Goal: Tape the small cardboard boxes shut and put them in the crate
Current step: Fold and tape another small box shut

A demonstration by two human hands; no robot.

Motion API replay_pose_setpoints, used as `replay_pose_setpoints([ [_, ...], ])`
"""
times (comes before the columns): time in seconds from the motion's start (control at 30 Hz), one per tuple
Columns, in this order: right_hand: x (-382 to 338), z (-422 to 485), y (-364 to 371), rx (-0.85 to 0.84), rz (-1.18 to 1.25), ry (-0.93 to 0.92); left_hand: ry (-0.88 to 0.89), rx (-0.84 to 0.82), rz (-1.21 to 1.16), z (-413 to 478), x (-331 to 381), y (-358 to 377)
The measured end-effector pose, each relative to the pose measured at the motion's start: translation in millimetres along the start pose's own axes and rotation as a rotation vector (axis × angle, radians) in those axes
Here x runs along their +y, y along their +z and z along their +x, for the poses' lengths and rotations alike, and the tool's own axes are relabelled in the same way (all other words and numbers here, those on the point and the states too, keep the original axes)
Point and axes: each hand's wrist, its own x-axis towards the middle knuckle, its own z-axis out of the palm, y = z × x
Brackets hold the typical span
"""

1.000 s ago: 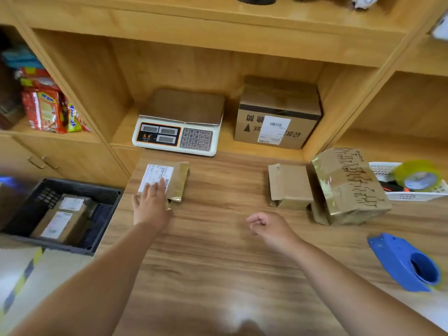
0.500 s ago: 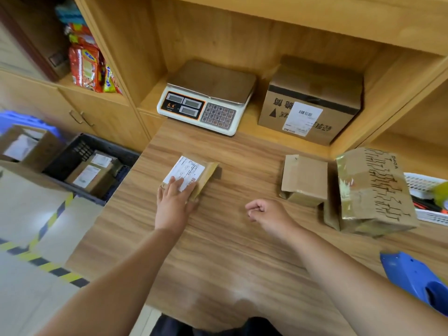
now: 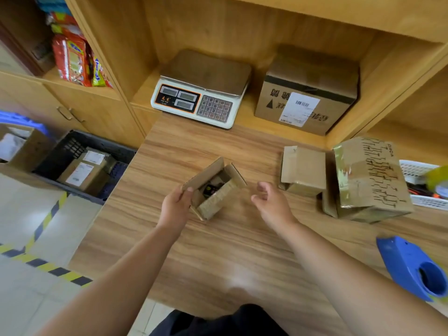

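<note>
A small cardboard box stands on the wooden table with its flaps open and a dark item inside. My left hand grips its left side, thumb on the flap. My right hand hovers just right of the box, fingers loosely curled, holding nothing. Another small box lies to the right, beside a taller taped box. The dark crate sits on the floor at the left with labelled boxes in it. A blue tape dispenser lies at the table's right edge.
A weighing scale and a large labelled carton stand in the shelf recess behind the table. A white basket with a tape roll sits far right. Snack packets fill the left shelf. An open carton stands on the floor.
My left hand has pulled the small box toward the table's middle and turned it upright, so its open top faces up. My right hand has opened and moved closer to it.
</note>
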Motion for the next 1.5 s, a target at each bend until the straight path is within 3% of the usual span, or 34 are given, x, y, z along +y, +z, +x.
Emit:
replay_pose_setpoints([
  [0.27,3.1,-23.8,9.1,0.104,0.121,0.058,-0.138,-0.289,-0.007,11.0,-5.1,1.6],
  [0.4,11.1,-32.7,15.6,0.209,0.072,0.080,-0.034,-0.356,0.088,13.6,0.0,7.3],
  [0.5,8.1,-38.1,17.9,0.250,0.090,0.116,0.267,-0.157,0.375,3.8,4.0,3.2],
  [0.57,6.9,-41.5,19.8,0.268,0.121,0.135,0.679,-0.053,0.597,-3.9,0.1,-5.5],
  [0.63,7.2,-44.2,21.4,0.291,0.164,0.149,1.015,-0.131,0.757,-3.8,-12.0,-10.5],
  [0.67,7.4,-45.6,22.0,0.299,0.178,0.156,1.080,-0.200,0.838,-3.6,-16.8,-10.3],
  [0.77,7.8,-50.2,23.7,0.311,0.227,0.180,1.085,-0.303,1.103,-6.2,-21.9,-1.5],
  [0.87,7.9,-54.4,23.7,0.309,0.277,0.209,1.043,-0.351,1.218,-11.0,-21.9,9.3],
  [1.23,8.3,-63.1,-1.9,0.149,0.412,0.272,0.890,-0.399,1.095,-17.6,-14.7,20.5],
  [1.33,17.1,-62.1,-20.8,0.063,0.270,0.179,0.962,-0.348,1.189,-24.3,-12.6,29.1],
  [1.5,21.8,-50.5,-37.3,-0.151,-0.261,-0.216,1.016,-0.324,1.230,-39.5,-13.2,51.9],
])
